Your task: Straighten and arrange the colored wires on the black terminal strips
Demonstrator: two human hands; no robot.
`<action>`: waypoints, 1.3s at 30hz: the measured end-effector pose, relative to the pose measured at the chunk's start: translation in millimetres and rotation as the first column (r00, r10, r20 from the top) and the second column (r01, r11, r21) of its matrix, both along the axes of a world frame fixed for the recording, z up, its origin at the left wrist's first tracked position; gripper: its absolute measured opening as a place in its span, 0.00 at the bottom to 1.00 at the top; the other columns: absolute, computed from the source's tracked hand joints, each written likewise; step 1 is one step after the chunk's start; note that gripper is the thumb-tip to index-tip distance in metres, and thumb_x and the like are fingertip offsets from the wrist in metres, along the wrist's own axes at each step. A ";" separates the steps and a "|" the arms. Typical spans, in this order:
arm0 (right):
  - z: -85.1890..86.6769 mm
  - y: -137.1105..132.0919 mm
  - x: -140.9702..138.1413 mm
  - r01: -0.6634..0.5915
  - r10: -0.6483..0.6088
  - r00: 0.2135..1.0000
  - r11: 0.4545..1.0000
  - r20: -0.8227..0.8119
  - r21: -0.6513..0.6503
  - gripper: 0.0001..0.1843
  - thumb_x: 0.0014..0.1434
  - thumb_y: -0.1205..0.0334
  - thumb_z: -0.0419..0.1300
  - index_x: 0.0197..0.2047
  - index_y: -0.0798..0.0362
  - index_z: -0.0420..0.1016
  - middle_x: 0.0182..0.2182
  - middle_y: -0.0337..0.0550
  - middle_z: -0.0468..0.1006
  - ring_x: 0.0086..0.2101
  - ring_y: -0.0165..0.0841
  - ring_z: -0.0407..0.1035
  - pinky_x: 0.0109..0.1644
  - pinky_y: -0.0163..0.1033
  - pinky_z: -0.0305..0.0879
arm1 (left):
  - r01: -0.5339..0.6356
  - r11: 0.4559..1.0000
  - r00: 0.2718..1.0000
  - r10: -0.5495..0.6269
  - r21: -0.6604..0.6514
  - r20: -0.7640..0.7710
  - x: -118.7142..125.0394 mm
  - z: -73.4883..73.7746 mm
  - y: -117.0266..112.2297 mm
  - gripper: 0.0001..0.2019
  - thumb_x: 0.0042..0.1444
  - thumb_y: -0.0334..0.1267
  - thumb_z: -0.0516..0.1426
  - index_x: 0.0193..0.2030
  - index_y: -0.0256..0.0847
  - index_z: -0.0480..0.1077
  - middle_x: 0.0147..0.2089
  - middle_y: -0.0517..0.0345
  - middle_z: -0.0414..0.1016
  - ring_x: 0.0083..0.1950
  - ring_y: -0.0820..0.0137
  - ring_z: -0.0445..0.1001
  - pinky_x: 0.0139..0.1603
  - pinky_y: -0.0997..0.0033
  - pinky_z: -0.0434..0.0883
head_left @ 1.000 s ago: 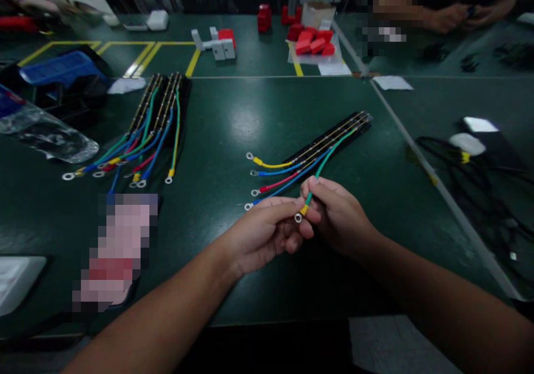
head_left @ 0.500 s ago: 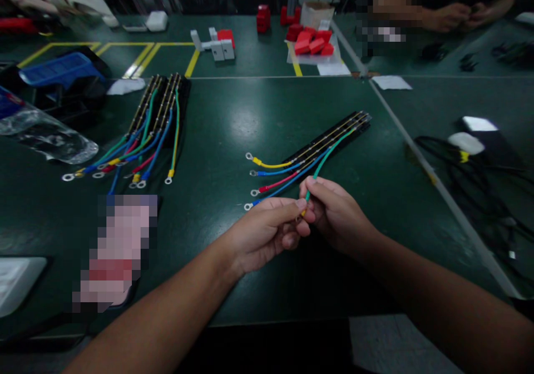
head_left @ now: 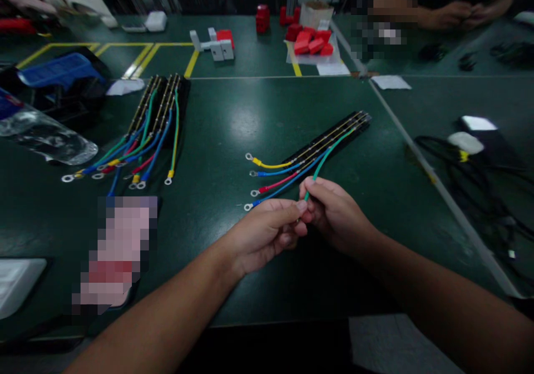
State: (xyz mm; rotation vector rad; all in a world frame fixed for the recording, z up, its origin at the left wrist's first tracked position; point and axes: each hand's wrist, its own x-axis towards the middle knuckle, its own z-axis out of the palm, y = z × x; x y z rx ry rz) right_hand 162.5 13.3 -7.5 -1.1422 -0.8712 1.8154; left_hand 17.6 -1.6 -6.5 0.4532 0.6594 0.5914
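While pinching green wire [head_left: 323, 160] low down with left hand [head_left: 267, 224], gripping same wire just above with right hand [head_left: 340, 210]. Hiding its tip within left hand. Holding wire before black strip [head_left: 334, 136], lying slantwise on table [head_left: 225, 107] just beyond both hands. Seeing four other wires [head_left: 278, 183] fanning from strip's lower end toward left, ending in ring lugs [head_left: 254, 193] near left hand. Facing more wired strips [head_left: 167, 107] at left, near bottle [head_left: 45, 134]; facing red blocks [head_left: 311, 44] across table, co-worker's hands [head_left: 453, 15] at upper right.

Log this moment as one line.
left hand: pinching green wire, wire's tip covered | right hand: pinching same wire, nearer black strip | black strip: on table
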 end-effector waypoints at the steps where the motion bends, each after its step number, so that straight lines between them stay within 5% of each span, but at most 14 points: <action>1: 0.0 0.0 0.2 0.002 -0.002 1.000 1.000 -0.002 -0.002 0.12 0.56 0.55 0.57 0.26 0.54 0.65 0.16 0.31 0.62 0.17 0.22 0.59 0.21 0.28 0.53 | 0.007 1.000 1.000 -0.007 0.007 0.000 -0.1 0.0 0.0 0.07 0.57 0.35 0.56 0.32 0.33 0.69 0.23 0.61 0.68 0.18 0.87 0.60 0.18 0.88 0.56; 6: 1.6 -0.4 0.2 0.026 -0.025 0.999 1.000 0.030 -0.015 0.12 0.56 0.56 0.57 0.26 0.54 0.66 0.15 0.31 0.61 0.15 0.21 0.55 0.18 0.28 0.50 | 0.023 0.998 1.000 -0.022 0.058 -0.017 -0.8 0.5 -0.6 0.09 0.58 0.38 0.56 0.37 0.32 0.71 0.29 0.56 0.72 0.20 0.84 0.65 0.20 0.87 0.60; 16: 0.7 -0.1 0.1 0.002 -0.002 1.000 1.000 0.001 -0.006 0.13 0.56 0.55 0.57 0.26 0.54 0.66 0.16 0.32 0.61 0.18 0.22 0.59 0.22 0.29 0.54 | -0.030 0.999 1.000 0.030 -0.009 -0.003 0.9 1.8 0.0 0.08 0.57 0.36 0.57 0.30 0.32 0.69 0.22 0.63 0.66 0.16 0.88 0.57 0.17 0.89 0.54; 24: 1.3 -0.8 0.4 0.017 -0.017 1.000 1.000 0.016 -0.019 0.12 0.57 0.55 0.56 0.27 0.54 0.65 0.15 0.31 0.61 0.15 0.22 0.56 0.19 0.28 0.51 | 0.015 0.999 0.999 -0.014 0.041 -0.030 -1.3 -0.9 -0.1 0.09 0.58 0.38 0.56 0.36 0.32 0.71 0.28 0.56 0.72 0.19 0.84 0.65 0.18 0.87 0.59; 32: 0.6 -0.5 -0.1 -0.016 0.015 1.000 0.999 0.025 0.034 0.15 0.58 0.54 0.55 0.25 0.54 0.66 0.16 0.32 0.62 0.18 0.22 0.57 0.22 0.29 0.53 | -0.044 0.999 0.999 0.044 -0.001 -0.018 0.8 0.3 0.4 0.08 0.57 0.36 0.57 0.29 0.33 0.69 0.21 0.63 0.66 0.16 0.87 0.58 0.17 0.89 0.55; 39: 1.3 -0.7 0.3 0.001 -0.001 1.000 1.000 0.027 -0.005 0.13 0.57 0.54 0.56 0.27 0.54 0.66 0.16 0.31 0.61 0.16 0.22 0.57 0.20 0.29 0.53 | 0.012 0.999 1.000 -0.011 0.036 -0.020 -1.3 -3.6 0.9 0.08 0.58 0.37 0.56 0.36 0.33 0.71 0.27 0.57 0.72 0.19 0.85 0.65 0.18 0.88 0.60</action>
